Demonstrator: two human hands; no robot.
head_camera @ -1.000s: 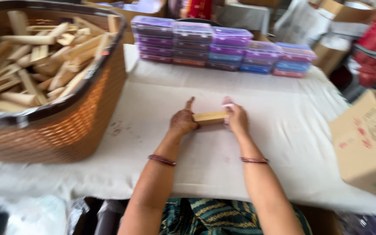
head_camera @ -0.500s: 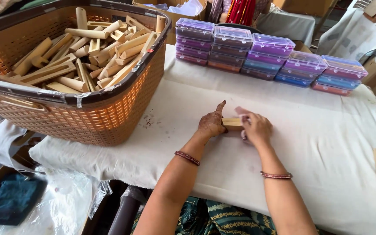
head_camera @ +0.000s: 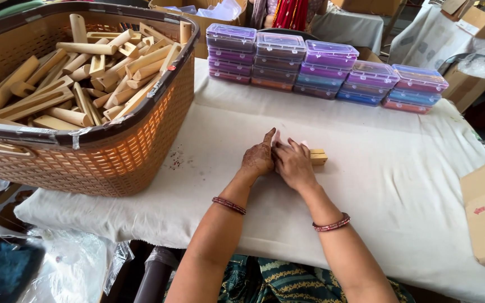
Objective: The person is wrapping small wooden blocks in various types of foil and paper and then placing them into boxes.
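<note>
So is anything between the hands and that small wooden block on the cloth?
Nothing visible. The left hand and right hand lie side by side on the white cloth, and the right hand covers part of the wooden block, whose end pokes out past its fingers. Basket and boxes sit well away.

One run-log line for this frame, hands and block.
left hand: on cloth, against right | right hand: over wooden block | basket: wood pieces, left | boxes: stacked behind

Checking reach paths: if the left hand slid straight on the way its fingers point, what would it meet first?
Bare cloth, then probably the stacked plastic boxes beyond the left hand; depth is unclear.
</note>
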